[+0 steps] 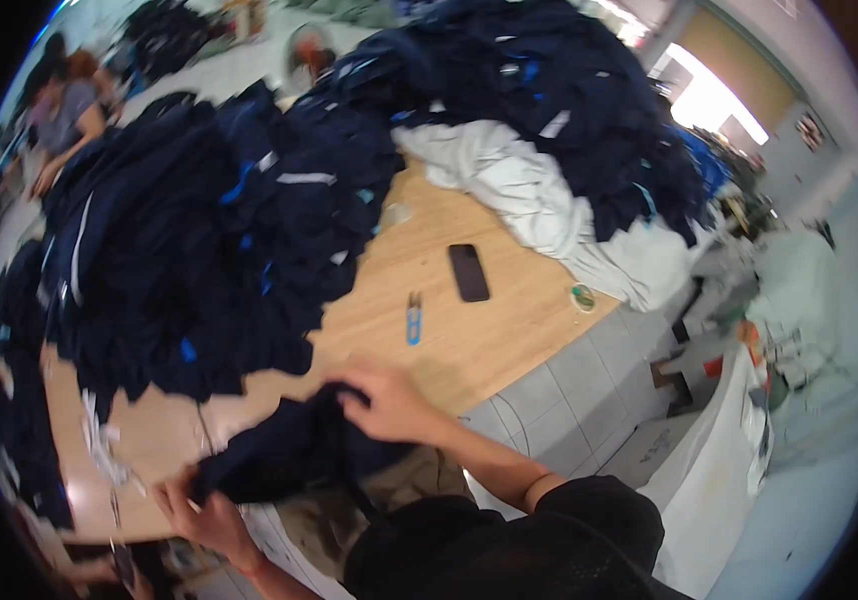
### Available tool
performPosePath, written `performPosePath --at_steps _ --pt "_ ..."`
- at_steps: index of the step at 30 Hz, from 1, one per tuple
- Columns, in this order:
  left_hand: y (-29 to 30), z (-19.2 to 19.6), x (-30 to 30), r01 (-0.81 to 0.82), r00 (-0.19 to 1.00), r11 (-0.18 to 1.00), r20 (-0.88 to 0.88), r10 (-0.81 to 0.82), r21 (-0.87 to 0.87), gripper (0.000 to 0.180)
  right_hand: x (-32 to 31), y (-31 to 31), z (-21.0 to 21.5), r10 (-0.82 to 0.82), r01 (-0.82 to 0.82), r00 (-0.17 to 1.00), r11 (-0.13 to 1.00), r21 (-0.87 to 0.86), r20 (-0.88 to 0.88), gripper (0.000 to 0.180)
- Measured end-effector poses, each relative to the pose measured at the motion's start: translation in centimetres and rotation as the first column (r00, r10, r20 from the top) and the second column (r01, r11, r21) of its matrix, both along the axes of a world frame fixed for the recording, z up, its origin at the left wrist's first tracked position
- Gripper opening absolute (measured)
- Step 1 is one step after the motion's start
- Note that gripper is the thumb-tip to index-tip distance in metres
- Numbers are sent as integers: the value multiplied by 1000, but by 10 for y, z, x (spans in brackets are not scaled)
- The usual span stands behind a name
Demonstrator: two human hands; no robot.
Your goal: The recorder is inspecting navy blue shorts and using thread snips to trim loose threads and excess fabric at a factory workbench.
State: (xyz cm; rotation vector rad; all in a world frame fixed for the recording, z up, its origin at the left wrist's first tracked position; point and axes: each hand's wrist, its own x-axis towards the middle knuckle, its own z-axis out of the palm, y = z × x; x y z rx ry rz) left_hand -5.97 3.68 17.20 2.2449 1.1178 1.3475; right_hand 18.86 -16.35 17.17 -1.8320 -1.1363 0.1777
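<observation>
A dark navy garment piece (279, 447) is stretched between my two hands at the near edge of the table. My right hand (386, 402) grips its upper right corner, fingers closed over the cloth. At the lower left end, my left hand (211, 522) pinches the other side of the same fabric. Beyond them lies a pair of blue thread snips (414, 320), and farther back a dark smartphone (469, 273) rests flat on the wooden table (379, 330). Neither hand touches these two.
Large heaps of navy garments (169, 250) cover the table's left and far side. White cloth (519, 185) runs along the right edge, near a small round roll (583, 297). A white sack (709, 480) and boxes stand on the right floor. Another person (69, 115) works at far left.
</observation>
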Motion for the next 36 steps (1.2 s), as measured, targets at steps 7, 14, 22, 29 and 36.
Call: performPosePath --at_steps 7,14,22,29,36 --pt "10 -16 34 249 955 924 -86 -284 -291 43 -1 38 12 -249 188 914 959 211 321 43" --pt "-75 -55 47 490 865 606 268 -423 -626 39 -73 19 -39 182 -171 978 980 105 -104 38" --pt "-62 28 52 716 684 565 252 -684 -409 43 -43 25 -20 197 -142 938 969 203 -285 22" --pt "-32 -85 55 440 832 772 -114 -542 -459 44 -30 5 -20 359 19 593 888 459 -720 21" --pt "-39 -32 28 438 897 743 190 -400 -505 32 -24 -1 10 321 74 615 886 458 -720 78"
